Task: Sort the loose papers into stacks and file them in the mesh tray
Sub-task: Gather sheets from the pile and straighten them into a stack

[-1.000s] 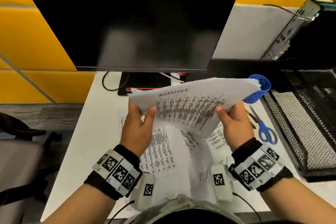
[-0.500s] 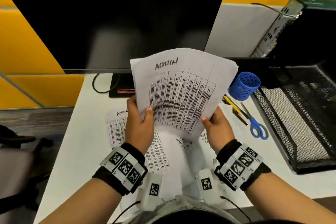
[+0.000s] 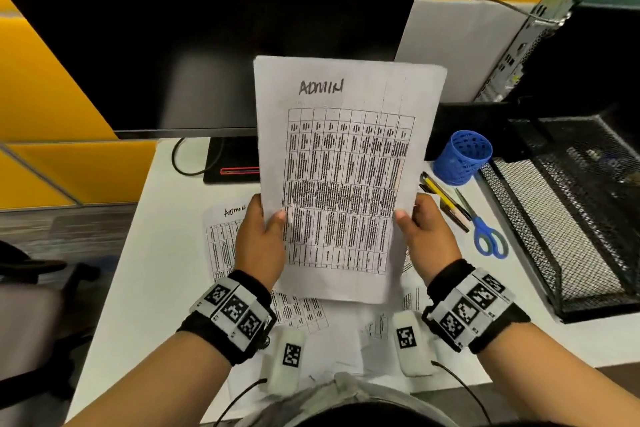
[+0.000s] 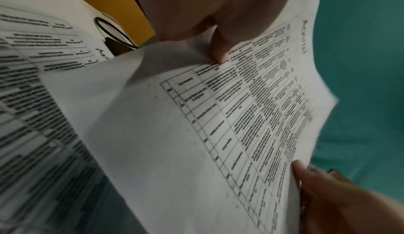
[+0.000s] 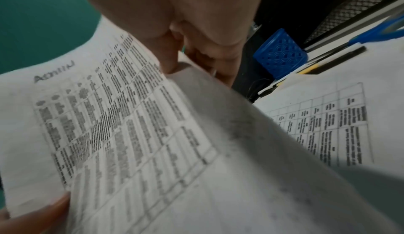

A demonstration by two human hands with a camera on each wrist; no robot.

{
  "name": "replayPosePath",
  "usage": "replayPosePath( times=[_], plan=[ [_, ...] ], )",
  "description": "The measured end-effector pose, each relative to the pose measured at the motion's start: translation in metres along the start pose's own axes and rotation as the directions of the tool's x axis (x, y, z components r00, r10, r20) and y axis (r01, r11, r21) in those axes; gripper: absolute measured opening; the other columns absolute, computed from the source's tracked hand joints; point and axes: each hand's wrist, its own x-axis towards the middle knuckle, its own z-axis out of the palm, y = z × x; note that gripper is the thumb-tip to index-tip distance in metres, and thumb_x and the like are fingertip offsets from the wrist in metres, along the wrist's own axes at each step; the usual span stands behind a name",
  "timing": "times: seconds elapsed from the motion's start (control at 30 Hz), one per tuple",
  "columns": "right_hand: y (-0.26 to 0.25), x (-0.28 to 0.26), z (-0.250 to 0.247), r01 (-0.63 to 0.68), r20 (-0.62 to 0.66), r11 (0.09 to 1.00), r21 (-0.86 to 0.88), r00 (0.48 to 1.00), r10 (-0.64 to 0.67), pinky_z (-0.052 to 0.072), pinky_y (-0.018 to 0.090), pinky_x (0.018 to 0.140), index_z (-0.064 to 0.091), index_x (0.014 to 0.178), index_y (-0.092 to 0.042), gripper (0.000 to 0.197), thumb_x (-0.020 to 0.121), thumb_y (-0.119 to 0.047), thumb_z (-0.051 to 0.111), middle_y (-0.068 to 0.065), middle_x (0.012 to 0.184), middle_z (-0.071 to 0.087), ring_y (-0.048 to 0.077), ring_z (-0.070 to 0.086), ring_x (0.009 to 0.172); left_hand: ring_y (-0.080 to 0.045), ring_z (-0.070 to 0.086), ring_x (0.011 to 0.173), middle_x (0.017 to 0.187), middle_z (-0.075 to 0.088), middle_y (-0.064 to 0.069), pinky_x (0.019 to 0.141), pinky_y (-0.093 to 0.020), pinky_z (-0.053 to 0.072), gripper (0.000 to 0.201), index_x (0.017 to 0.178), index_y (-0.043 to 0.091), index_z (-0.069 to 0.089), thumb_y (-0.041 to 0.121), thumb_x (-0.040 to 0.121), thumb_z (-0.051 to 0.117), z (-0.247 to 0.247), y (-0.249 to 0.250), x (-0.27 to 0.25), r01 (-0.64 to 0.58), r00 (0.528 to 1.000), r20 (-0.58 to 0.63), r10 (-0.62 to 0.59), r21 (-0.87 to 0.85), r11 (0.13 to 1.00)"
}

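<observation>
A stack of printed sheets marked ADMIN stands upright in front of the monitor, held above the desk. My left hand grips its left edge, thumb on the front. My right hand grips the right edge the same way. In the left wrist view the ADMIN stack runs across the frame with my thumb pressed on it. The right wrist view shows the ADMIN stack from the other side. More loose papers lie flat on the white desk under my hands. The black mesh tray sits at the right.
A dark monitor fills the back. A blue mesh pen cup, pens and blue-handled scissors lie between the papers and the tray. A computer case stands behind the tray. A chair is at the left.
The stack has swung from nearly flat to upright, its ADMIN heading now facing me. Both hands kept their grip on its edges.
</observation>
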Motion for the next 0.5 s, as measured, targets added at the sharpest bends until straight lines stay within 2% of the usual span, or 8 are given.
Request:
replayPosePath(
  times=[0.07, 0.1, 0.17, 0.23, 0.33, 0.4, 0.47, 0.5],
  plan=[
    [0.006, -0.001, -0.007, -0.025, 0.035, 1.0, 0.011, 0.999, 0.024, 0.049, 0.037, 0.089, 0.051, 0.102, -0.032, 0.015, 0.094, -0.02, 0.05, 0.002, 0.105, 0.068, 0.021, 0.064, 0.098, -0.005, 0.058, 0.095, 0.098, 0.061, 0.019, 0.085, -0.03, 0.047, 0.03, 0.105, 0.04, 0.048, 0.012, 0.095, 0.047, 0.0, 0.007, 0.0, -0.001, 1.0, -0.02, 0.0, -0.044, 0.999],
    [0.01, -0.003, -0.011, -0.032, 0.063, 0.999, 0.005, 0.998, 0.032, 0.05, 0.035, 0.084, 0.051, 0.099, -0.035, 0.016, 0.093, -0.02, 0.051, 0.004, 0.102, 0.069, 0.022, 0.065, 0.095, -0.006, 0.059, 0.097, 0.102, 0.062, 0.017, 0.088, -0.032, 0.048, 0.032, 0.104, 0.043, 0.05, 0.013, 0.095, 0.048, 0.001, 0.01, 0.001, 0.002, 0.999, -0.035, -0.004, -0.069, 0.998],
    [0.014, -0.007, -0.024, -0.027, 0.134, 1.0, -0.005, 0.991, 0.027, 0.049, 0.019, 0.074, 0.051, 0.104, -0.033, 0.02, 0.094, -0.016, 0.05, -0.002, 0.103, 0.067, 0.014, 0.063, 0.094, -0.011, 0.06, 0.105, 0.113, 0.064, 0.012, 0.095, -0.037, 0.048, 0.033, 0.111, 0.043, 0.052, 0.015, 0.095, 0.049, 0.009, 0.017, 0.001, 0.015, 0.999, -0.048, -0.02, -0.103, 0.995],
    [0.016, -0.01, -0.032, -0.025, 0.167, 1.0, -0.014, 0.986, 0.027, 0.047, 0.01, 0.073, 0.052, 0.113, -0.026, 0.024, 0.094, -0.011, 0.049, -0.008, 0.108, 0.065, 0.007, 0.06, 0.098, -0.015, 0.059, 0.109, 0.12, 0.062, 0.007, 0.1, -0.039, 0.045, 0.035, 0.125, 0.032, 0.049, 0.016, 0.094, 0.049, 0.014, 0.025, 0.001, 0.001, 0.998, -0.064, -0.005, -0.063, 0.998],
    [0.017, -0.008, -0.034, -0.017, 0.128, 1.0, 0.004, 0.992, 0.016, 0.047, 0.02, 0.085, 0.056, 0.112, -0.023, 0.027, 0.094, -0.005, 0.047, -0.008, 0.107, 0.066, 0.011, 0.061, 0.102, -0.011, 0.058, 0.107, 0.117, 0.062, 0.01, 0.096, -0.032, 0.043, 0.035, 0.129, 0.028, 0.048, 0.019, 0.095, 0.048, 0.01, 0.03, -0.005, -0.044, 0.999, 0.008, 0.044, -0.007, 0.999],
    [0.014, -0.004, -0.04, -0.029, 0.101, 0.999, 0.043, 0.995, 0.024, 0.048, 0.013, 0.078, 0.055, 0.112, -0.019, 0.028, 0.094, -0.001, 0.044, -0.011, 0.101, 0.065, 0.0, 0.064, 0.093, -0.009, 0.061, 0.107, 0.116, 0.065, 0.014, 0.092, -0.031, 0.046, 0.031, 0.125, 0.037, 0.051, 0.028, 0.095, 0.049, 0.005, 0.027, -0.01, -0.04, 0.991, 0.127, 0.044, -0.039, 0.998],
    [0.009, 0.001, -0.057, -0.033, 0.09, 0.997, 0.066, 0.996, 0.027, 0.045, 0.002, 0.063, 0.055, 0.111, -0.015, 0.026, 0.094, 0.001, 0.043, -0.01, 0.095, 0.064, -0.016, 0.062, 0.073, -0.004, 0.066, 0.098, 0.107, 0.07, 0.017, 0.083, -0.026, 0.051, 0.023, 0.112, 0.044, 0.058, 0.041, 0.091, 0.05, 0.004, 0.027, -0.02, 0.003, 0.972, 0.233, 0.018, -0.09, 0.996],
    [0.007, 0.003, -0.068, -0.026, 0.085, 0.998, 0.063, 0.996, 0.021, 0.045, 0.002, 0.062, 0.055, 0.11, -0.014, 0.025, 0.094, 0.001, 0.044, -0.01, 0.094, 0.064, -0.016, 0.062, 0.071, -0.004, 0.068, 0.092, 0.1, 0.073, 0.016, 0.079, -0.023, 0.051, 0.022, 0.106, 0.042, 0.063, 0.047, 0.089, 0.05, 0.003, 0.026, -0.024, 0.008, 0.959, 0.282, 0.021, -0.103, 0.995]
  ],
)
